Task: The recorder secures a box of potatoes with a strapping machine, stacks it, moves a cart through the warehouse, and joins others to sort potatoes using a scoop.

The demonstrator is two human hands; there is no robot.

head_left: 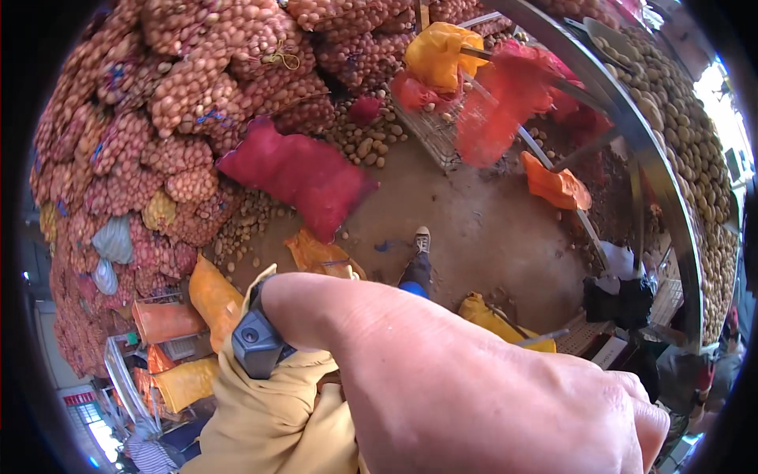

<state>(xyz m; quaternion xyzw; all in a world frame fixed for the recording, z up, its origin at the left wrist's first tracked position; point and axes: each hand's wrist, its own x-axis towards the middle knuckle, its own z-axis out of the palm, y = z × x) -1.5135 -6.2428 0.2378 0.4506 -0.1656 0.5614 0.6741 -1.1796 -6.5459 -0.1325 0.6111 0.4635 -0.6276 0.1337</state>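
My left hand (pixel 513 387) fills the lower middle of the view, very close to the camera, reaching rightward from a tan sleeve (pixel 253 419) with a dark device (pixel 257 340) strapped at the wrist. Its fingers are curled and their tips hidden, so whatever they hold cannot be seen. My right hand is out of view. Beyond my arm, a red mesh sack (pixel 296 178) lies on the dirty floor, and my foot (pixel 422 241) shows in a light-toed shoe.
Stacked mesh sacks of onions (pixel 197 79) rise at the left, orange and yellow sacks (pixel 213 304) below them. Loose potatoes (pixel 363 138) lie on the floor. A metal frame (pixel 663 182) with hanging mesh bags (pixel 497 103) borders a potato heap (pixel 695 142). Another person (pixel 714 379) stands at the right edge.
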